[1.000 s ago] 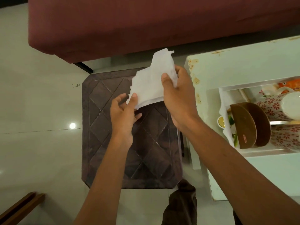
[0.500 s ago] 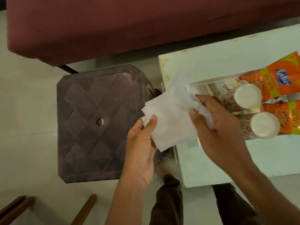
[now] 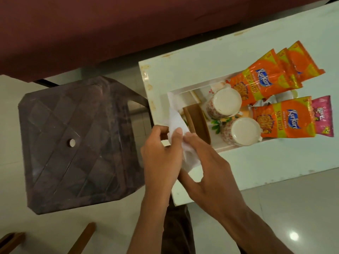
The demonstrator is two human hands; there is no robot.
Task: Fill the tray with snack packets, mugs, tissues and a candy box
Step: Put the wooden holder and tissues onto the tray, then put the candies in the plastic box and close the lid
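A white tissue (image 3: 177, 123) is pinched between my left hand (image 3: 161, 158) and my right hand (image 3: 211, 171), folded small, at the left end of the white tray (image 3: 172, 97). Inside the tray stand two upside-down floral mugs (image 3: 224, 104), a brown curved holder (image 3: 197, 123), several orange snack packets (image 3: 282, 118) and a pink packet (image 3: 323, 116). The tissue's lower part is hidden between my hands.
The tray sits on a white table (image 3: 183, 74). A dark brown plastic stool (image 3: 77, 143) stands to the left on the tiled floor. A maroon sofa (image 3: 110, 30) runs across the top. Wooden pieces (image 3: 82, 239) lie at the bottom left.
Both hands carried the tissue from above the stool to the right, to the tray's left end, and folded it smaller. The view swung right, revealing mugs and packets.
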